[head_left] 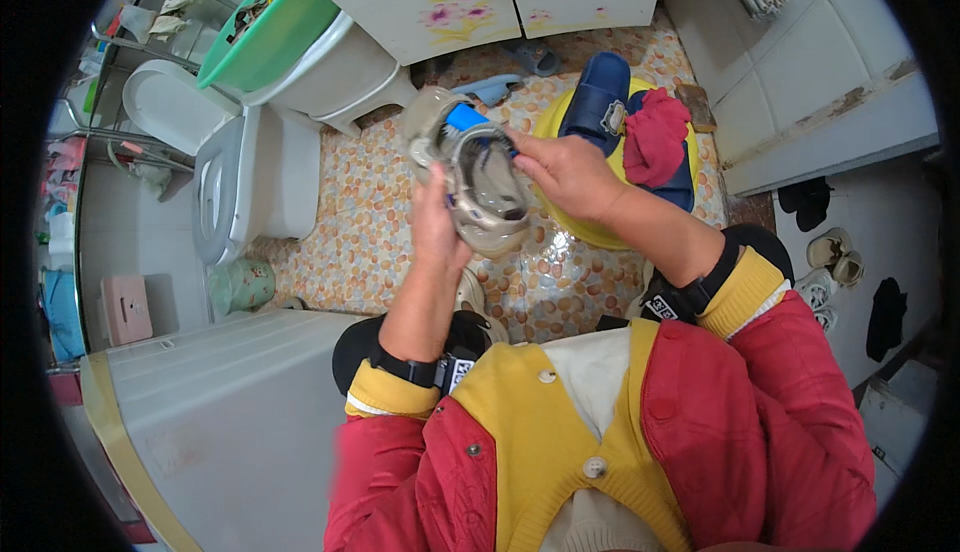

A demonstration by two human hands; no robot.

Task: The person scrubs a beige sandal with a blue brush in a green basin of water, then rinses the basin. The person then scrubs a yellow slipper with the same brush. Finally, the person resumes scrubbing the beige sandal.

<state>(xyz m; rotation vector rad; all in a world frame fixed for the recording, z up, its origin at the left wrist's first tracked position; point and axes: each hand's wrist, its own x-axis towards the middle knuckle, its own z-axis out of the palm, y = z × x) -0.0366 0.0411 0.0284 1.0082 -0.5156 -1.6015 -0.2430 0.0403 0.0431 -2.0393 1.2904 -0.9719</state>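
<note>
A wet-looking, greyish-beige clog (487, 220) is held tilted in front of me, above the patterned floor. My left hand (437, 220) is closed around its near left side. From the right, my right hand (572, 174) reaches to the clog with its fingers closed on a blue brush (465, 117). The brush's blue back shows against the upper part of the clog; the fingers and the shoe hide most of its handle. Right beside that hand is a yellow basin (558, 214), with dark blue slippers (596, 97) and a red cloth (656, 137) on top.
A toilet (285, 172) stands at the left, beside a white stool (345, 67) bearing a green basin (275, 40). A white cabinet (430, 7) is at the back. A white appliance (240, 402) sits near left. More shoes (835, 252) lie past the right threshold.
</note>
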